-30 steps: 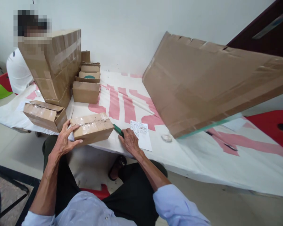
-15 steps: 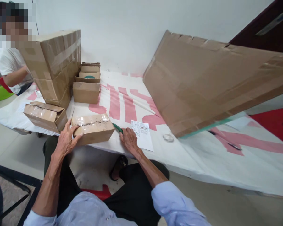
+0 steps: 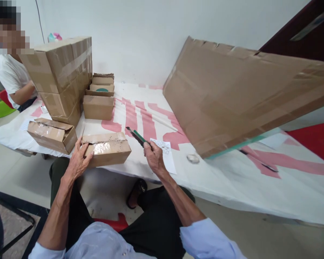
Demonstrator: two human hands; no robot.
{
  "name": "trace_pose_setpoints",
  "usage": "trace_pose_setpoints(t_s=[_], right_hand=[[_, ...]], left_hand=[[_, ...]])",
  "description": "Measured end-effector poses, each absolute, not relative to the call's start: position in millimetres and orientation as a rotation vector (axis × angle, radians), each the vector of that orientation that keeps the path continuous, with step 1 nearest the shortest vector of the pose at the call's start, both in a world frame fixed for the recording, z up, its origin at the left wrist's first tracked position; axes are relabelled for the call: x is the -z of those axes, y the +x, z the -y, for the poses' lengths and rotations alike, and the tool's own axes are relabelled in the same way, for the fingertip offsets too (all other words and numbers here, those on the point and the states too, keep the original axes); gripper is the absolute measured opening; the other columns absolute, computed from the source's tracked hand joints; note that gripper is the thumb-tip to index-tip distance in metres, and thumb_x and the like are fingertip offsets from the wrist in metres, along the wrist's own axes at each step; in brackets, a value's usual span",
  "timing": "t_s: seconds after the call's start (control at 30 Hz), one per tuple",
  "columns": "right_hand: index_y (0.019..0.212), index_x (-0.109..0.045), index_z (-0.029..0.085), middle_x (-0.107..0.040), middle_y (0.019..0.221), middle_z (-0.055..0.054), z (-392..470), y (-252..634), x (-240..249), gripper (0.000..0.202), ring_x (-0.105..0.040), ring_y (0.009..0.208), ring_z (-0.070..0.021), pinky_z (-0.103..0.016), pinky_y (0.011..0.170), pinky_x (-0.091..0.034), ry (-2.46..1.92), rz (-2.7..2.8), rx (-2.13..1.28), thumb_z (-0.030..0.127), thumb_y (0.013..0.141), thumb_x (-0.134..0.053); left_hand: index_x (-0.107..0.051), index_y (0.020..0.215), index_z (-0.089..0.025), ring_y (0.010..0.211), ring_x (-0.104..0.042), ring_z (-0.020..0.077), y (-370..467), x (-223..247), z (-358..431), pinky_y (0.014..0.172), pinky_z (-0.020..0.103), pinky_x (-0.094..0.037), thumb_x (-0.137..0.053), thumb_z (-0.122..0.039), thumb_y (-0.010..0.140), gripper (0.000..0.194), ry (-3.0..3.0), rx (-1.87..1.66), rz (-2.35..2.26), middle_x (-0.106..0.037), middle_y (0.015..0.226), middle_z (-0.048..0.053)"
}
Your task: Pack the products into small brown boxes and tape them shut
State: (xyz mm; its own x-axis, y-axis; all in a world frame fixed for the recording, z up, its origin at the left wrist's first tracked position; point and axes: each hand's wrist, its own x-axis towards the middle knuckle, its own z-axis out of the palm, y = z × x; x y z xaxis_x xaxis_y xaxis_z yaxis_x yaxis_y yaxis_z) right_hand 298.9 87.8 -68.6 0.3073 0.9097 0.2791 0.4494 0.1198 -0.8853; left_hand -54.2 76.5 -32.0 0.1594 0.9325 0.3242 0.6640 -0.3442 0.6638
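Note:
In front of me a taped cardboard box (image 3: 107, 148) lies near the table's front edge, with a seam along its top. My left hand (image 3: 79, 157) grips its left end, thumb on the front side and fingers over the end. My right hand (image 3: 154, 155) is closed around a green and black utility knife (image 3: 137, 136), raised to the right of the box. The knife's tip points up and left, apart from the box. A printed paper sheet (image 3: 169, 162) lies partly hidden behind my right hand.
Another cardboard box (image 3: 52, 135) sits at the left, below a stack of large cartons (image 3: 66, 72). Small open boxes (image 3: 98, 108) stand behind. A big cardboard panel (image 3: 232, 93) leans at the right. A person (image 3: 12, 79) sits at far left.
My right hand has lifted the utility knife off the table and turned it upward beside the box. My left hand stays on the box's left end.

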Motion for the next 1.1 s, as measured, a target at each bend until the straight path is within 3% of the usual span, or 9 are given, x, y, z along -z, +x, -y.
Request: trace_pose_setpoints(t_s=[0.13,0.33,0.57,0.73,0.87,1.1], right_hand=[[0.096,-0.067,0.021,-0.053,0.063,0.005,-82,295,59,0.045,-0.049,0.061,-0.0171,-0.030,0.061,-0.042,-1.444,1.288,-0.611,0.064,0.092,-0.054],[0.091,-0.065,0.021,-0.051,0.059,0.005,-81,290,53,0.045,-0.049,0.059,-0.0173,-0.030,0.059,-0.042,-1.446,1.261,-0.665,0.065,0.087,-0.056],[0.091,-0.068,0.021,-0.051,0.060,0.004,-75,293,41,0.043,-0.049,0.060,-0.0171,-0.030,0.060,-0.042,-1.387,1.375,-0.638,0.064,0.092,-0.058],[0.097,-0.072,0.023,-0.070,0.084,-0.002,-72,279,8,0.030,-0.063,0.077,-0.0202,-0.032,0.073,-0.050,-1.238,1.719,-0.579,0.050,0.098,-0.061],[0.105,-0.075,0.023,-0.073,0.096,-0.006,-82,255,-27,0.023,-0.068,0.089,-0.0208,-0.032,0.083,-0.052,-1.024,2.085,-0.466,0.037,0.105,-0.058],[0.103,-0.074,0.020,-0.070,0.096,-0.006,-111,231,-53,0.021,-0.063,0.083,-0.0181,-0.027,0.070,-0.042,-1.071,2.446,-0.107,0.034,0.108,-0.058]], left_hand=[[-0.061,0.139,-0.022,0.159,-0.042,0.0351,-55,32,-76,0.133,0.056,-0.034,-0.059,-0.049,0.101,0.046,2.073,-1.032,-1.465,-0.029,0.175,0.016],[-0.067,0.120,-0.023,0.164,-0.032,0.0384,-64,23,-81,0.133,0.059,-0.031,-0.065,-0.054,0.097,0.038,2.108,-0.978,-1.353,-0.026,0.177,0.016],[-0.058,0.138,-0.028,0.159,-0.038,0.0352,-72,27,-90,0.118,0.053,-0.051,-0.073,-0.056,0.091,0.057,2.005,-1.010,-1.290,-0.036,0.166,0.015],[-0.061,0.134,-0.029,0.154,-0.042,0.0338,-70,26,-92,0.115,0.051,-0.052,-0.079,-0.057,0.086,0.059,1.986,-1.017,-1.290,-0.040,0.160,0.013],[-0.061,0.134,-0.029,0.150,-0.045,0.0331,-69,23,-91,0.112,0.049,-0.054,-0.081,-0.058,0.083,0.062,1.968,-1.006,-1.291,-0.041,0.157,0.013],[-0.058,0.133,-0.028,0.151,-0.044,0.0329,-69,29,-92,0.111,0.049,-0.055,-0.082,-0.056,0.083,0.062,1.949,-1.026,-1.272,-0.039,0.159,0.013]])
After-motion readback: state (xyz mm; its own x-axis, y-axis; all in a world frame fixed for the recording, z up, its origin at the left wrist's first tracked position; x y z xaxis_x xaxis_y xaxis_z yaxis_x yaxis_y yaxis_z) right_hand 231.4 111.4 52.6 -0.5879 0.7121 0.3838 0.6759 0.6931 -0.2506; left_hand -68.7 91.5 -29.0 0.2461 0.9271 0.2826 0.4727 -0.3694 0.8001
